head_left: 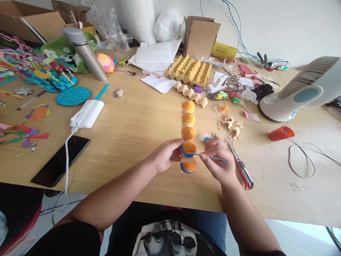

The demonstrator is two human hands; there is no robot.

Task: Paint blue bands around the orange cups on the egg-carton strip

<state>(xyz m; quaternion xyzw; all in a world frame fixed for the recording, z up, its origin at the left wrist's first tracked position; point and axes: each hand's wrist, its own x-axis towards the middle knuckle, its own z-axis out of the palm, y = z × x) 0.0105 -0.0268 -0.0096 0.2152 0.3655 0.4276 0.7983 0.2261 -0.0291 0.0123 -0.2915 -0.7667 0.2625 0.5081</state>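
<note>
My left hand (pixel 168 155) grips the side of an egg carton strip (pixel 188 133), a row of several cups held lengthwise away from me. Orange covers the cups, and the two nearest me also carry blue along their lower edges. Pinched in my right hand (pixel 218 158) is a thin blue stick (pixel 217 158), whose tip meets the blue edge of the second-nearest cup. Whether that tip is a brush or a plain end is too small to tell. A blue lump (pixel 208 139) in clear wrap lies just beyond my right hand.
A red utility knife (pixel 243 170) lies right of my right hand, near carton scraps (pixel 231 127). Farther back are a yellow egg tray (pixel 190 71) and a bare carton strip (pixel 190 93). A white fan (pixel 293 96) stands right; a phone (pixel 60 161) and power bank (pixel 87 114) lie left.
</note>
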